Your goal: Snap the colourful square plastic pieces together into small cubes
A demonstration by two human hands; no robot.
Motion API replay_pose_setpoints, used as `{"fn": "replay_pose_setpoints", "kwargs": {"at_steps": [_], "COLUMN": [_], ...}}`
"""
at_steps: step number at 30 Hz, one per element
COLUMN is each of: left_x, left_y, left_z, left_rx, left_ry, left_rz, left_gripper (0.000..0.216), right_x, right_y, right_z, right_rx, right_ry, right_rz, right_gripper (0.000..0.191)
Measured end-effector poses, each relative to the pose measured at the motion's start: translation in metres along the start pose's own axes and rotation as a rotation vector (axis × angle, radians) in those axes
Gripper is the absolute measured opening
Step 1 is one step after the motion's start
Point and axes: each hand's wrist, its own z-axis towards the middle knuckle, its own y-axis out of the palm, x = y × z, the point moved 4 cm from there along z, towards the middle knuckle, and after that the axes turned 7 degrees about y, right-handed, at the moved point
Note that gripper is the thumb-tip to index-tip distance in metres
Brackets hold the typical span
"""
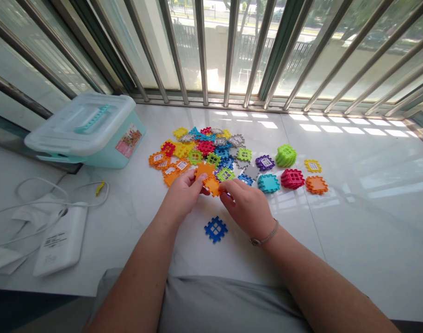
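My left hand (pixel 181 195) and my right hand (pixel 248 206) meet over a white marble sill, both pinching orange interlocking tiles (pixel 207 177) between their fingertips. Just behind them lies a spread of several coloured waffle tiles (pixel 204 150). A single blue tile (pixel 215 229) lies flat between my wrists. To the right stand small stacks: a green stack (pixel 286 155), a red stack (pixel 292 178), a teal stack (pixel 268 183) and an orange stack (pixel 316 184), with a purple tile (pixel 265 162) and a yellow tile (pixel 313 165) nearby.
A teal storage box with a white lid (pixel 86 132) sits at the left. A white power bank (pixel 61 240) with white cables (pixel 41 199) lies at the near left. Metal window bars (pixel 232 51) close off the back. A bracelet (pixel 265 238) circles my right wrist.
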Motion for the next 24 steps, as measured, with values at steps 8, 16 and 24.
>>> {"fn": "replay_pose_setpoints", "kwargs": {"at_steps": [8, 16, 24], "left_x": [0.0019, 0.0052, 0.0076], "left_y": [0.0015, 0.0004, 0.0017], "left_z": [-0.0004, -0.0038, -0.0047], "left_rx": [-0.028, -0.006, -0.015], "left_ry": [-0.001, -0.045, -0.016], "left_rz": [-0.03, 0.002, -0.027], "left_gripper": [0.039, 0.043, 0.043], "right_x": [-0.0013, 0.001, 0.0015], "right_y": [-0.0042, -0.0027, -0.0009], "right_z": [-0.0002, 0.0005, 0.0008], "right_rx": [0.07, 0.052, 0.013], "right_ry": [-0.037, -0.027, -0.026], "right_rz": [-0.077, -0.118, -0.144], "right_gripper": [0.016, 0.02, 0.02]}}
